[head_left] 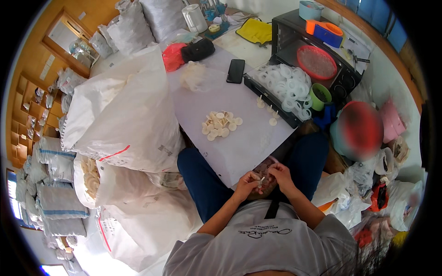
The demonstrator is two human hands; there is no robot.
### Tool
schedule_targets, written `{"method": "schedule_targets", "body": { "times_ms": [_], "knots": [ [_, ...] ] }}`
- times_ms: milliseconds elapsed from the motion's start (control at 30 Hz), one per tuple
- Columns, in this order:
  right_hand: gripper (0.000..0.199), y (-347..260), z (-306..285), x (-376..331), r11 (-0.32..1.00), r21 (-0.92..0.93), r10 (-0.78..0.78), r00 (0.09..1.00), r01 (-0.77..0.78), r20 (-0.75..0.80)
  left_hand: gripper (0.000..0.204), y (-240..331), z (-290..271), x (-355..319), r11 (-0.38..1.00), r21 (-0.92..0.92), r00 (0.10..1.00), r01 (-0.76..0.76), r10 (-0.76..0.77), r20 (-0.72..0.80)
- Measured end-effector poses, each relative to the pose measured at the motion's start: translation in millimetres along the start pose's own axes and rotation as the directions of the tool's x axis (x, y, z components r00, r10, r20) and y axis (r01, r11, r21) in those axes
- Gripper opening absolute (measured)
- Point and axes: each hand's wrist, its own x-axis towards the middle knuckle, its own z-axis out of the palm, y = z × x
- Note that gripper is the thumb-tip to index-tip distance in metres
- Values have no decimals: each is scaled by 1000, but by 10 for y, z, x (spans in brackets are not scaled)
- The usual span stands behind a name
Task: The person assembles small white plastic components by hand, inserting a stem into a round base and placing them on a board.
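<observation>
Low over my lap, at the table's near corner, my two hands work close together. My left hand [247, 183] pinches a small whitish piece [261, 181], probably like those on the table, though it is too small to make out fully. Right beside it, the fingers of my right hand [280, 175] are closed in a pinch; what they hold is hidden. Beneath the hands is a container with a pinkish rim [273, 159], mostly covered by them. On the white table [248, 152] lies a heap of cream-coloured discs with short stems [220, 125], and several similar stemmed pieces [273, 122] lie farther right.
A black toaster oven [285, 34] stands at the right, its lowered door bearing translucent rings [285, 85] and a green cup [319, 95]. A phone [235, 71] lies on the table. Large white sacks [124, 106] crowd the left. Buckets [357, 129] stand at the right.
</observation>
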Motion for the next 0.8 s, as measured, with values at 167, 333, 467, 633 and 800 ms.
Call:
{"method": "schedule_targets", "body": {
  "times_ms": [167,333,467,633,800],
  "knots": [
    [5,-105,-34,116,995,-30,-100,995,99,-18,10,-151,43,98,1000,-3,1000,-11,11,-14],
    [4,-220,206,226,987,-118,-112,994,111,2,9,-265,12,186,993,114,997,11,-3,-78],
    [6,-214,339,447,970,-162,-167,982,179,85,14,-246,0,209,942,334,998,7,14,-63],
    [6,-417,570,784,867,-337,-336,930,367,147,19,-81,89,221,222,864,767,-452,591,250],
    [19,-697,769,1411,503,-522,-701,678,688,219,31,583,-62,195,557,797,771,-233,606,-198]
  ]
}}
